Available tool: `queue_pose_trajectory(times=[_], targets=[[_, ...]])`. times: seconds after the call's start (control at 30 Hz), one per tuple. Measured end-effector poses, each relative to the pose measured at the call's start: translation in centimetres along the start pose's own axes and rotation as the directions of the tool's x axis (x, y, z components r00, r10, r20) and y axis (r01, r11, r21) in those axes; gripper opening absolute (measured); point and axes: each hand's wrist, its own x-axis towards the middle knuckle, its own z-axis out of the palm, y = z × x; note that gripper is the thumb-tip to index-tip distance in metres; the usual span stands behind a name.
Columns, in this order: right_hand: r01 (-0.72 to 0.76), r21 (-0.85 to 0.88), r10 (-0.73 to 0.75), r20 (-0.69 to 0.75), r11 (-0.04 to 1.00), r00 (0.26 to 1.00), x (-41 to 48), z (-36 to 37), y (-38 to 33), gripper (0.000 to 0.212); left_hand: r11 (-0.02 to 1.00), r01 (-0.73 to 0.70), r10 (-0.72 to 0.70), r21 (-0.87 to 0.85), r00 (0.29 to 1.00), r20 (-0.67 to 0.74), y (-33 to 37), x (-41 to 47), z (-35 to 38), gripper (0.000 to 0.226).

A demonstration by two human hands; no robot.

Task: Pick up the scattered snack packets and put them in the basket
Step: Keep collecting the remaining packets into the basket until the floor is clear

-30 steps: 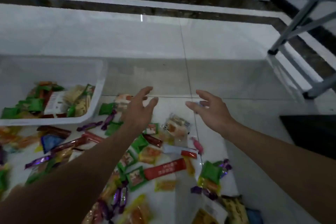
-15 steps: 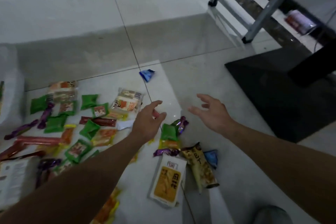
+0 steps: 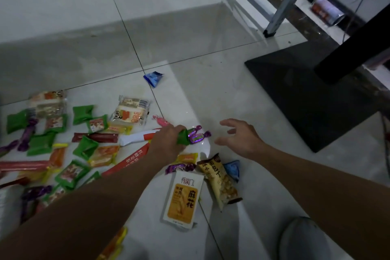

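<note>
Left hand [image 3: 166, 143] grips a green packet [image 3: 183, 137] low at the floor [image 3: 211, 95]; right hand [image 3: 238, 139] hovers open; the slick packet could slip from that shallow grip.

Snack packets [image 3: 84, 148] lie scattered over the floor [image 3: 190, 27] in the lower left of the frame. One lone packet [image 3: 153, 78] lies apart, above them at centre. At centre the left hand [image 3: 168, 143] grips a small packet [image 3: 183, 137], a twisted candy [image 3: 197, 137] just right of it; the right hand [image 3: 240, 139] hovers further right, fingers spread. Below the hands a flat pouch [image 3: 182, 198] lies left of a long bag [image 3: 219, 181]. A base plate [image 3: 306, 95] fills the right, frame legs [image 3: 282, 6] and a can [image 3: 326, 11] above it in the upper right.
</note>
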Motion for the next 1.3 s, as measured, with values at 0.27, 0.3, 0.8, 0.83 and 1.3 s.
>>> queue_pose_trajectory(times=[0.27,0.3,0.8,0.83,1.3], targets=[[0.102,-0.373,0.002,0.27,0.922,0.963,-2.0,-0.9,4.1,0.062,0.95,0.048,-0.051,-0.308,0.999,-0.001,0.9,0.6,0.0,0.041],[0.123,-0.4,-0.015,0.264,0.908,0.964,-2.0,-0.7,4.5,0.059,0.948,0.044,-0.047,-0.316,0.999,-0.003,1.0,0.7,0.0,0.04],[0.061,-0.252,-0.09,-0.104,0.966,0.991,0.1,-0.1,2.3,0.016,0.909,0.054,-0.123,-0.413,0.982,-0.142,2.1,0.7,-2.9,0.038],[0.09,-0.22,-0.123,-0.145,0.971,0.982,0.3,-0.1,1.6,0.015,0.911,0.051,-0.127,-0.409,0.979,-0.159,1.9,0.7,-3.4,0.038],[0.416,0.187,-0.387,-0.171,0.89,0.906,2.0,7.9,-18.4,0.028,0.842,0.229,-0.451,-0.489,0.797,-0.402,-5.6,-3.2,-18.1,0.037]])
